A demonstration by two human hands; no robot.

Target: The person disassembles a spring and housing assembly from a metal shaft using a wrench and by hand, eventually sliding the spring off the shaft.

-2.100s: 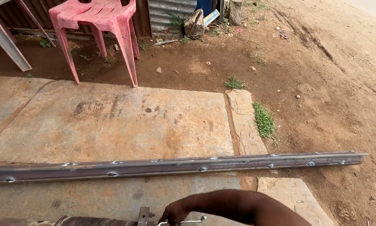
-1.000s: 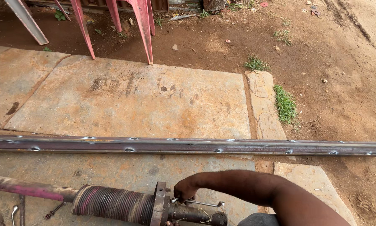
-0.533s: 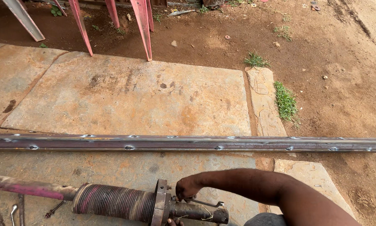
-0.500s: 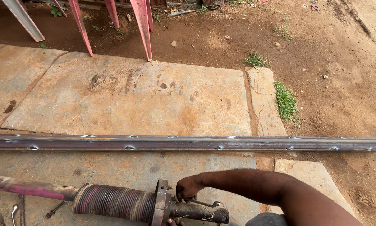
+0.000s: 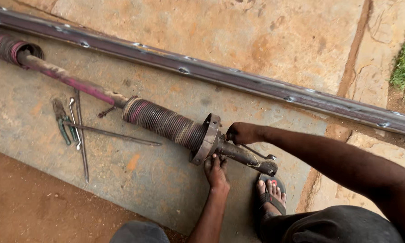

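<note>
Rusty shaft [image 5: 232, 150] gripped by both hands

Soft, even daylight falls on the stained concrete slab [image 5: 265, 40], bright without harshness. Shadows are faint: a thin one lies just under the long dark steel rail with bolt heads [image 5: 211, 72], whose top edge shows small glints. Near that rail the focus is sharp; the rail bows slightly toward the frame's edges.

Steering rack [image 5: 166, 122] on slab [image 5: 265, 36], long rail [image 5: 238, 78] behind it — hand tools [image 5: 72, 126] at its left.
</note>
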